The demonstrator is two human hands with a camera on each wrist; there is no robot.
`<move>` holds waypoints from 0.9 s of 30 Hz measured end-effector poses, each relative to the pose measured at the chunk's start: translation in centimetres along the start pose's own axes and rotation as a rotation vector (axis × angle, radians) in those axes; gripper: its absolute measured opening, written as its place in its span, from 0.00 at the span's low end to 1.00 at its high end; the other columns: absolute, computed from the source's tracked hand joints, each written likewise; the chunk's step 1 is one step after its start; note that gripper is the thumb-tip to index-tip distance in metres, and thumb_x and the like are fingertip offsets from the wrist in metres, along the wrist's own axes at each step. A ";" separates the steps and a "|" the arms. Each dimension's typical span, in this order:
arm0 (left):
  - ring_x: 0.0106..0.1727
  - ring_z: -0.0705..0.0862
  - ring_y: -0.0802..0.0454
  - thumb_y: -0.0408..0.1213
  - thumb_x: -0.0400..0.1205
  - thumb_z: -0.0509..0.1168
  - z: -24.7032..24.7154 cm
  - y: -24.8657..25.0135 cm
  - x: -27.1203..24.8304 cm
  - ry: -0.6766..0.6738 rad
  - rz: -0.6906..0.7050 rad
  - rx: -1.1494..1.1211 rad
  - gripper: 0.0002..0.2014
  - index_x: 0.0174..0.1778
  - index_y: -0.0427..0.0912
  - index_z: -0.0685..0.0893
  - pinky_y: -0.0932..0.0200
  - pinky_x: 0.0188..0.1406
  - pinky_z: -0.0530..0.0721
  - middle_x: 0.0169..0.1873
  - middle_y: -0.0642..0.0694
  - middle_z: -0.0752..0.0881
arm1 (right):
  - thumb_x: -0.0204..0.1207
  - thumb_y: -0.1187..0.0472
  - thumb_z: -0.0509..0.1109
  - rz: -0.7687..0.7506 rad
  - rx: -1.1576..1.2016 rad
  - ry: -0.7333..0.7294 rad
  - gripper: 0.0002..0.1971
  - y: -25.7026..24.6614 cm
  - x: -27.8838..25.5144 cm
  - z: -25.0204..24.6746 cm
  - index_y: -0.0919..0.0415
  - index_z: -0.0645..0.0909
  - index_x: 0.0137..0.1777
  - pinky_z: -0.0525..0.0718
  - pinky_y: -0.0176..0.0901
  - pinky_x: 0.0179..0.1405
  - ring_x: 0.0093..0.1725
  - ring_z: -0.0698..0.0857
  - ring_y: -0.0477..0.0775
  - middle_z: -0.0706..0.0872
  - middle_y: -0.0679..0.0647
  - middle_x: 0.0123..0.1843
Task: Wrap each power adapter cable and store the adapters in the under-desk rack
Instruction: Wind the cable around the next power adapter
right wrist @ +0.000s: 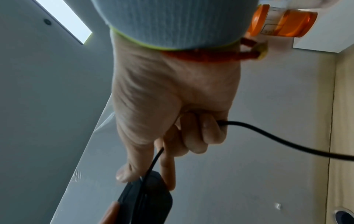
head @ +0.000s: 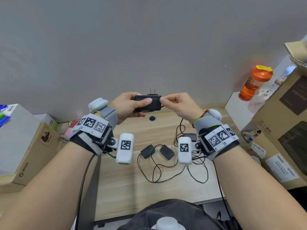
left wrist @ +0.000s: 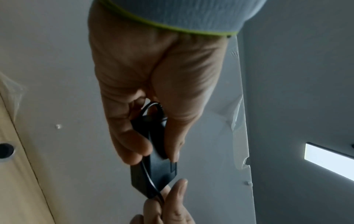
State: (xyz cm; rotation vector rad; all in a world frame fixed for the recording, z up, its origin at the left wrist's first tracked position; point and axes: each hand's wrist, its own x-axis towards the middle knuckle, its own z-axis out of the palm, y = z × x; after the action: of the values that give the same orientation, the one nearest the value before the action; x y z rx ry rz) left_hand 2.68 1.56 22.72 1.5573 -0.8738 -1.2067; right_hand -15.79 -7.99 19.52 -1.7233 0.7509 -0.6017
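A grey wall (head: 149,39) fills the background above a light wood counter (head: 126,188) hemmed in by cardboard boxes (head: 282,130), an orange bottle (head: 254,83) at right. Two black adapters (head: 157,151) lie on the counter with cables loose, a third partly hidden behind the right wrist. Raised above them, the left hand (head: 127,105) clamps a black power adapter (head: 147,102), long axis running left to right, prongs pointing away. At its right end, the right hand (head: 177,105) pinches the thin cable (right wrist: 287,141) between thumb and forefinger, the slack trailing down to the counter. Winding looks under way; the rack is out of view.
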 end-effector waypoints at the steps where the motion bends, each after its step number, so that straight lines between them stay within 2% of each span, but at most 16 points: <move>1: 0.45 0.86 0.47 0.36 0.79 0.74 0.2 0.1 -0.1 -0.011 -0.018 -0.038 0.14 0.57 0.34 0.84 0.63 0.35 0.86 0.48 0.40 0.86 | 0.82 0.57 0.71 -0.013 -0.002 -0.019 0.09 0.0 0.0 0.0 0.61 0.89 0.53 0.76 0.24 0.44 0.35 0.82 0.31 0.89 0.39 0.34; 3: 0.48 0.88 0.43 0.38 0.76 0.76 0.7 0.3 -0.2 -0.011 -0.047 -0.113 0.16 0.56 0.36 0.85 0.61 0.36 0.86 0.50 0.39 0.87 | 0.81 0.59 0.71 -0.027 0.005 -0.027 0.08 0.0 0.0 0.2 0.62 0.89 0.53 0.78 0.30 0.47 0.36 0.83 0.36 0.90 0.44 0.36; 5: 0.54 0.90 0.39 0.44 0.73 0.78 1.3 0.4 -0.1 0.021 -0.060 -0.158 0.25 0.60 0.32 0.84 0.59 0.37 0.87 0.52 0.38 0.88 | 0.81 0.60 0.72 -0.040 0.009 -0.020 0.06 0.2 0.2 0.7 0.60 0.89 0.51 0.78 0.40 0.51 0.42 0.84 0.44 0.91 0.55 0.42; 7: 0.53 0.91 0.39 0.44 0.72 0.79 1.6 0.3 0.0 0.078 -0.044 -0.188 0.29 0.63 0.29 0.82 0.59 0.36 0.88 0.52 0.37 0.89 | 0.81 0.59 0.71 -0.058 -0.003 -0.012 0.05 0.2 0.2 1.1 0.57 0.89 0.49 0.78 0.44 0.52 0.45 0.84 0.48 0.91 0.61 0.46; 9: 0.49 0.92 0.40 0.41 0.72 0.79 1.6 0.3 0.1 0.121 -0.027 -0.207 0.28 0.63 0.29 0.83 0.60 0.34 0.87 0.52 0.37 0.90 | 0.81 0.56 0.71 -0.059 -0.018 -0.028 0.07 0.0 0.0 1.2 0.57 0.89 0.49 0.77 0.43 0.48 0.42 0.82 0.48 0.91 0.60 0.44; 10: 0.46 0.92 0.41 0.40 0.72 0.80 1.5 0.4 0.2 0.140 -0.027 -0.206 0.27 0.62 0.29 0.83 0.61 0.32 0.87 0.50 0.37 0.90 | 0.81 0.55 0.72 -0.051 -0.035 -0.038 0.08 -0.1 -0.1 1.1 0.58 0.90 0.48 0.75 0.41 0.42 0.38 0.78 0.48 0.87 0.57 0.37; 12: 0.40 0.92 0.42 0.39 0.71 0.80 1.2 0.5 0.3 0.186 -0.028 -0.183 0.24 0.59 0.31 0.84 0.62 0.30 0.86 0.49 0.37 0.90 | 0.80 0.53 0.73 -0.029 -0.105 -0.047 0.14 -0.2 -0.4 0.4 0.65 0.90 0.45 0.64 0.36 0.29 0.28 0.67 0.44 0.72 0.48 0.26; 13: 0.39 0.92 0.41 0.40 0.70 0.81 0.9 0.5 0.4 0.212 -0.028 -0.171 0.24 0.57 0.31 0.85 0.61 0.29 0.87 0.49 0.37 0.90 | 0.79 0.53 0.73 -0.011 -0.140 -0.043 0.14 -0.2 -0.6 0.1 0.67 0.90 0.44 0.61 0.33 0.26 0.25 0.63 0.42 0.68 0.44 0.22; 15: 0.39 0.92 0.41 0.39 0.68 0.83 0.6 0.4 0.5 0.244 -0.022 -0.132 0.25 0.56 0.30 0.85 0.58 0.31 0.88 0.49 0.36 0.90 | 0.78 0.57 0.74 0.004 -0.165 -0.041 0.11 -0.3 -0.9 -0.6 0.65 0.90 0.42 0.64 0.27 0.26 0.22 0.67 0.40 0.72 0.40 0.18; 17: 0.40 0.92 0.41 0.38 0.66 0.84 0.7 0.2 0.5 0.234 -0.016 -0.057 0.25 0.54 0.29 0.86 0.56 0.32 0.89 0.48 0.36 0.90 | 0.77 0.60 0.76 -0.021 -0.137 -0.034 0.07 -0.7 -0.9 -1.0 0.63 0.89 0.40 0.73 0.27 0.35 0.26 0.75 0.36 0.82 0.41 0.24; 19: 0.37 0.92 0.41 0.37 0.66 0.84 1.2 -0.2 0.5 0.199 -0.022 0.042 0.24 0.52 0.29 0.86 0.57 0.31 0.90 0.46 0.36 0.90 | 0.75 0.59 0.78 -0.062 -0.117 -0.005 0.06 -1.0 -0.4 -1.3 0.59 0.89 0.37 0.74 0.39 0.40 0.34 0.77 0.45 0.84 0.53 0.31; 20: 0.34 0.92 0.42 0.37 0.66 0.84 1.5 -0.2 0.4 0.183 -0.027 0.087 0.23 0.51 0.29 0.87 0.58 0.29 0.89 0.44 0.36 0.90 | 0.75 0.59 0.78 -0.077 -0.109 0.012 0.07 -1.2 -0.2 -1.4 0.56 0.88 0.36 0.73 0.41 0.39 0.34 0.75 0.48 0.83 0.56 0.32; 23: 0.27 0.89 0.43 0.37 0.67 0.83 2.2 -0.2 0.3 0.129 -0.042 0.162 0.20 0.49 0.30 0.87 0.60 0.26 0.88 0.41 0.36 0.90 | 0.74 0.60 0.79 -0.113 -0.111 0.042 0.09 -1.9 0.3 -1.8 0.53 0.85 0.33 0.76 0.35 0.36 0.32 0.76 0.44 0.82 0.50 0.30; 27: 0.26 0.86 0.43 0.41 0.66 0.84 2.5 0.2 0.0 0.051 -0.025 0.220 0.20 0.44 0.32 0.86 0.60 0.26 0.87 0.36 0.37 0.89 | 0.73 0.61 0.79 -0.125 -0.083 0.048 0.09 -1.8 0.5 -2.0 0.55 0.84 0.34 0.74 0.32 0.35 0.34 0.74 0.48 0.78 0.58 0.33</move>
State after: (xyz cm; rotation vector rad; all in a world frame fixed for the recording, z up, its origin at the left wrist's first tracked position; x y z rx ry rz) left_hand 0.29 0.91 22.72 1.7717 -0.9827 -1.1131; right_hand -16.59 -9.28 21.80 -1.8481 0.7137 -0.7079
